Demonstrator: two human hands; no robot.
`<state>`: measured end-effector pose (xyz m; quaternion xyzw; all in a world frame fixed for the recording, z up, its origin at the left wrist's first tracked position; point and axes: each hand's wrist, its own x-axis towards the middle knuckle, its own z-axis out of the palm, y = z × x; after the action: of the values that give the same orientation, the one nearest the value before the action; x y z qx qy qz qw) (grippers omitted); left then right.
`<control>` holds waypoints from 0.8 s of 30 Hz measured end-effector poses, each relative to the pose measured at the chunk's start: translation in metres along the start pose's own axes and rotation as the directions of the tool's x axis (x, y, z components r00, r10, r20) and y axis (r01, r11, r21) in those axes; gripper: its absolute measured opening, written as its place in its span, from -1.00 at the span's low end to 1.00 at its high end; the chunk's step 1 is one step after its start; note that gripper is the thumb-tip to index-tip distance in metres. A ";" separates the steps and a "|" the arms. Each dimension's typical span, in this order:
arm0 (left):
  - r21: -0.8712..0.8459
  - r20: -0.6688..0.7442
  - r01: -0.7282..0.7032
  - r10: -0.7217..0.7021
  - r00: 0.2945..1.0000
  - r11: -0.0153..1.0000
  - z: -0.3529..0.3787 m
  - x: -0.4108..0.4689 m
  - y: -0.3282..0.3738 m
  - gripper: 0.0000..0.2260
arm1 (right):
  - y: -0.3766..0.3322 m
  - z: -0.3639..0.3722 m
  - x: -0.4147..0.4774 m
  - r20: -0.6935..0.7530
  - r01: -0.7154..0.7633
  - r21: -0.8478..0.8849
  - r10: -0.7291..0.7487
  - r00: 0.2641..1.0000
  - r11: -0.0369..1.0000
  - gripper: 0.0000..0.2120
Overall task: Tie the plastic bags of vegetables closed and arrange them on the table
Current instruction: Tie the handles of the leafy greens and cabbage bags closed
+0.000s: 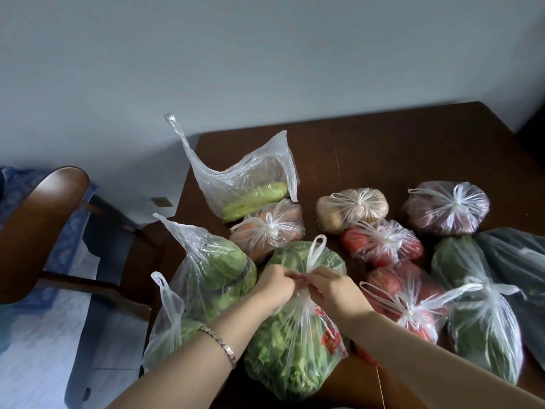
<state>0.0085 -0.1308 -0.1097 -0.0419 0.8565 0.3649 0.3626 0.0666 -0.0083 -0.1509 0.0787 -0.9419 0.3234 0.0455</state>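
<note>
I count eleven bags [352, 208] on the counter [383, 149]: six knotted, three open near left edge. Left hand [275, 286] and right hand [330, 287] fingers pinch greens bag [292, 349] handles at near edge.

Plain pale grey-blue wall [265, 54] behind a dark brown wooden worktop [383, 149], in soft, diffuse light. Left: dark wooden chair [44, 208] with curved backrest on a pale floor [44, 335]; blue patterned cloth [17, 184] at the frame edge.
</note>
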 end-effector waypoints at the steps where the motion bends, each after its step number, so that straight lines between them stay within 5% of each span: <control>1: 0.011 -0.005 -0.010 0.010 1.000 1.000 0.000 0.000 -0.001 -0.77 | -0.002 0.000 0.001 0.039 -0.016 0.001 0.016 0.999 1.000 -0.77; 7: 0.045 -0.050 -0.165 0.167 0.985 0.985 0.001 -0.001 -0.012 -0.81 | -0.001 -0.002 0.007 0.155 -0.278 0.140 0.256 0.954 0.950 -0.81; 12: 0.088 -0.156 -0.337 0.347 0.925 0.938 0.003 -0.007 -0.018 -0.84 | -0.008 -0.006 0.004 0.093 -0.458 0.466 0.472 0.877 0.757 -0.89; 17: 0.168 -0.159 -0.412 0.437 0.885 0.895 0.005 -0.009 -0.021 -0.85 | -0.002 -0.012 0.006 0.209 -0.502 0.562 0.475 0.855 0.657 -0.82; 21: 0.209 -0.128 -0.485 0.515 0.848 0.849 0.005 -0.009 -0.021 -0.85 | 0.002 -0.022 0.010 0.396 -0.587 0.699 0.463 0.793 0.408 -0.77; 24: 0.252 -0.155 -0.543 0.588 0.794 0.801 0.008 -0.008 -0.023 -0.85 | 0.010 -0.027 0.011 0.603 -0.653 0.757 0.350 0.717 0.033 -0.74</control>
<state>0.0267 -0.1443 -0.1216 0.2118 0.8962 0.3641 0.1391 0.0548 0.0154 -0.1339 -0.2101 -0.5066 0.7983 -0.2488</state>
